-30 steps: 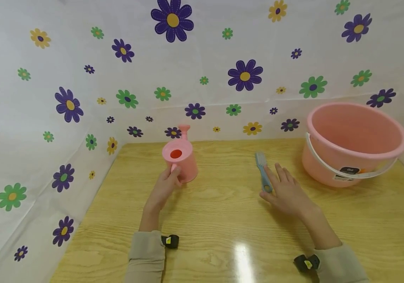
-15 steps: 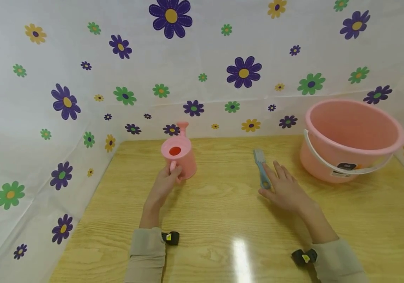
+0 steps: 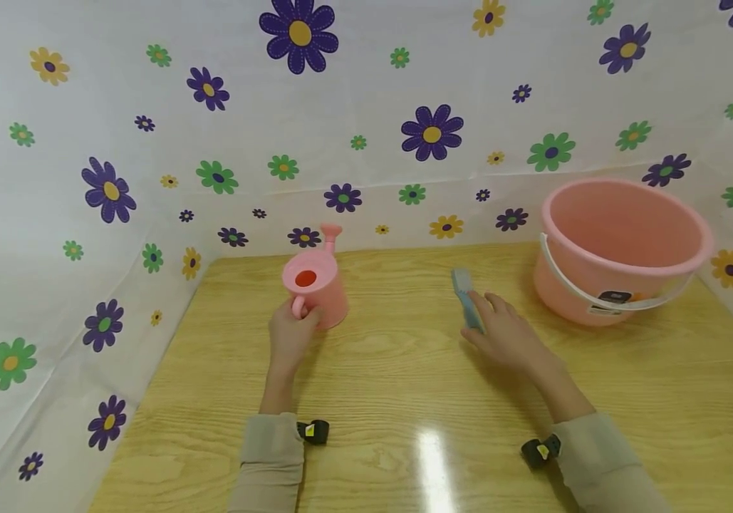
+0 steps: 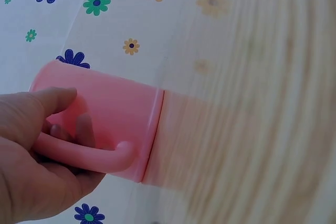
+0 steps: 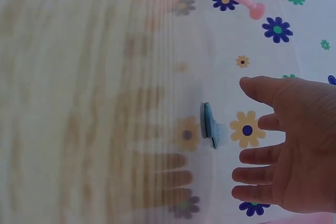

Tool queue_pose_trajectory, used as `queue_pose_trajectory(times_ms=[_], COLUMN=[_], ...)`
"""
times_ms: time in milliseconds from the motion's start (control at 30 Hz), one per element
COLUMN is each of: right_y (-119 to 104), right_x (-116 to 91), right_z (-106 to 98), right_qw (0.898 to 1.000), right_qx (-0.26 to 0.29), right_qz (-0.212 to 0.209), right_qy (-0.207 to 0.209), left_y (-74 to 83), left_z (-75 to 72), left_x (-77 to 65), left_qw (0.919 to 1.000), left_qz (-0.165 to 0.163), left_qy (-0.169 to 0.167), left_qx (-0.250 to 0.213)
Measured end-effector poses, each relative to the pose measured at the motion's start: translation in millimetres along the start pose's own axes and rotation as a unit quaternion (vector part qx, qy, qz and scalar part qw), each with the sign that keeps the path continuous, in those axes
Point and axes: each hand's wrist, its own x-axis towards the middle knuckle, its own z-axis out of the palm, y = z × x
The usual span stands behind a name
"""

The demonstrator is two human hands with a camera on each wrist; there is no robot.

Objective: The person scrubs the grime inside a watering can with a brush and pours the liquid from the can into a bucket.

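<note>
A pink watering can (image 3: 324, 296) with an orange-red opening stands upright on the table at left centre. My left hand (image 3: 289, 338) holds its handle; in the left wrist view several fingers pass through the handle (image 4: 84, 153) and the thumb lies along the can's side. A small light blue brush (image 3: 466, 301) lies on the table right of the middle. My right hand (image 3: 507, 338) hovers over the brush's handle end with fingers spread, hiding part of it. In the right wrist view, that hand (image 5: 299, 145) has straight fingers, apart from the brush (image 5: 208, 121).
A large pink bucket (image 3: 571, 299) with a white handle (image 3: 565, 278) stands at the right of the wooden table (image 3: 366, 399). A white flowered sheet (image 3: 366, 85) hangs behind and along the left side. A black device sits at each wrist.
The head view has turned slightly, so everything shifts left. My right hand has moved a little over the brush, covering its handle end. The left hand stays at the can's handle.
</note>
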Motion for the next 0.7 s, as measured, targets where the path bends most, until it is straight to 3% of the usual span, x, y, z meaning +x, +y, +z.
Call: queue_pose_trajectory(times_ms=[433,700], right_y=[2,0], right_x=[33,49], right_z=[6,9], right_qw=[0.996,0.992], right_qx=[-0.020,-0.050], right_qz=[0.081,0.116], right_qy=[0.015,-0.008], left_y=[-1.7,-1.0], left_z=[4.3,2.9], left_x=[0.5,-0.4], left_qw=[0.9968,0.9950], left_qz=[0.031,0.034], left_qy=[0.046,0.052], left_qx=[0.058,0.077])
